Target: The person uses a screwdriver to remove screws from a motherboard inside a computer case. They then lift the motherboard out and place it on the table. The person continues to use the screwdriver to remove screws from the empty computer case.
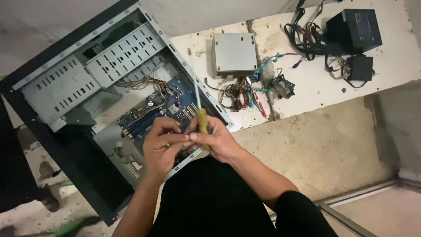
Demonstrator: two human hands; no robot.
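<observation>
Head view: case (66,87) lies open, side panel off, motherboard (151,115) still seated inside. Right hand (218,141) fingers grip the screwdriver (201,119) over the board — left hand (163,147) fingers pinch toward its handle. Grey supply (233,54) already out on the floor.

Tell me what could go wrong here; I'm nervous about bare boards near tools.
The screwdriver in the right hand has its shaft over the blue motherboard; a slip could scratch it. The left hand works close to the open case, whose metal edges might cut.
</observation>
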